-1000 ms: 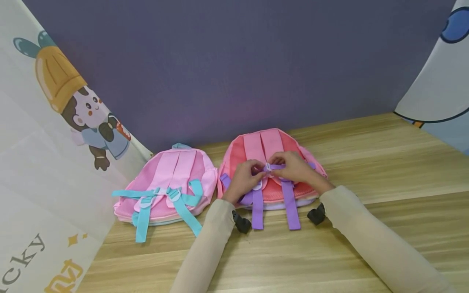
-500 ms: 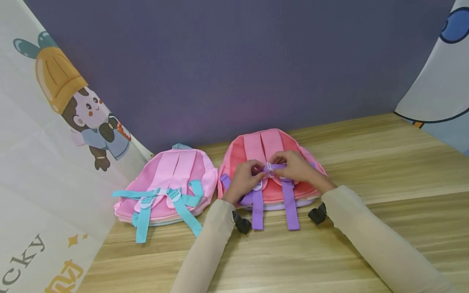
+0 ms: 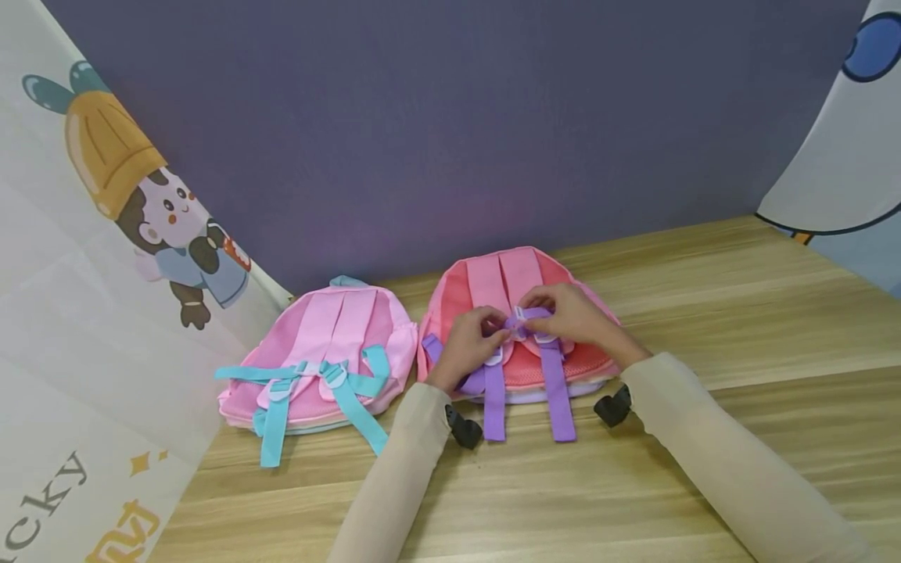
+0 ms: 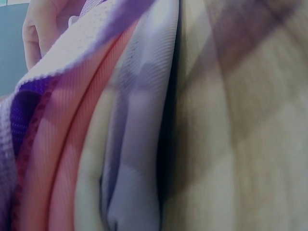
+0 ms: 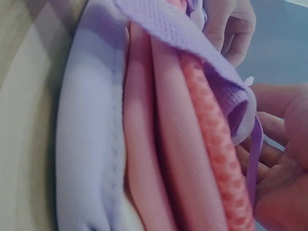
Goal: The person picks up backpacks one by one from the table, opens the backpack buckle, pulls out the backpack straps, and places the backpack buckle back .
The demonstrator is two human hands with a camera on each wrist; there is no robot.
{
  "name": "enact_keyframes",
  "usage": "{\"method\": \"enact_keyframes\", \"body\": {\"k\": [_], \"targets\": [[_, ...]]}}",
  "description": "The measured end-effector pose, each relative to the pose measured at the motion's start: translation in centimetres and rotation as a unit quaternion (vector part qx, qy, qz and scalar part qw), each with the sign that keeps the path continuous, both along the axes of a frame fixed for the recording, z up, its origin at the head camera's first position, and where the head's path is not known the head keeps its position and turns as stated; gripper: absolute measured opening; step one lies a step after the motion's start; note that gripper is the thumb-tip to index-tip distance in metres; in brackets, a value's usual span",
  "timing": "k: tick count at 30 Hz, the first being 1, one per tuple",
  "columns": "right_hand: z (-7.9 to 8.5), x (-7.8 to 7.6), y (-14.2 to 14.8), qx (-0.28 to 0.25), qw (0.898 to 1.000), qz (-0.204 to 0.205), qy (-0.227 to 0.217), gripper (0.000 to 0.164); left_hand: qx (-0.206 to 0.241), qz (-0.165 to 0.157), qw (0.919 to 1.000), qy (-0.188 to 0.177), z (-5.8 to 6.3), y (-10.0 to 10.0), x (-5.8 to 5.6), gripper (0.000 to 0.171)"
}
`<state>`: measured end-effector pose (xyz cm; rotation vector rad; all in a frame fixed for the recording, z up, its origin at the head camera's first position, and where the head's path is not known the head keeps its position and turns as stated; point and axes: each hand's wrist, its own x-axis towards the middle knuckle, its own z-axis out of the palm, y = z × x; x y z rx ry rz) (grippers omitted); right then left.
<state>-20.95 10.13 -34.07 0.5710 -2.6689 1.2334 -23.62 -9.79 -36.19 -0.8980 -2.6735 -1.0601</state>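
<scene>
A coral-pink backpack (image 3: 450, 293) lies back-side up on the wooden table in the head view, with purple straps (image 3: 558, 399) hanging over its lower edge. Above its middle, my left hand (image 3: 468, 346) pinches the left side of a small pale buckle (image 3: 519, 315). From the right, my right hand (image 3: 573, 317) holds the purple webbing (image 3: 538, 313) running from that buckle. Both hands' fingertips are close together. In the right wrist view, the right hand's fingers (image 5: 272, 130) lie beside a purple strap (image 5: 256, 154). The left wrist view shows mostly the bag's layered side (image 4: 139, 120).
To the left, touching the coral bag's side, lies a lighter pink backpack (image 3: 320, 324) with turquoise straps (image 3: 359, 407). A dark purple wall panel (image 3: 457, 141) stands behind. A white printed curtain (image 3: 70, 328) borders the left; another printed sheet (image 3: 823, 172) hangs at right.
My right hand and forearm have shifted slightly right. The purple webbing end seen beyond the right hand earlier no longer shows there. My left hand and both bags keep their places.
</scene>
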Motion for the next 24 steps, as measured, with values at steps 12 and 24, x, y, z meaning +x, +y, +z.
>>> {"method": "enact_keyframes", "body": {"k": [12,24], "targets": [[0.1,-0.2,0.4,0.026,0.999,-0.021,-0.008,0.023,-0.003,-0.001,1.0,0.0,0.1,-0.1,0.1,0.018],[0.1,-0.4,1.1,0.012,1.0,-0.01,-0.013,0.026,0.003,-0.003,1.0,0.0,0.1,0.0,0.2,0.018]]}}
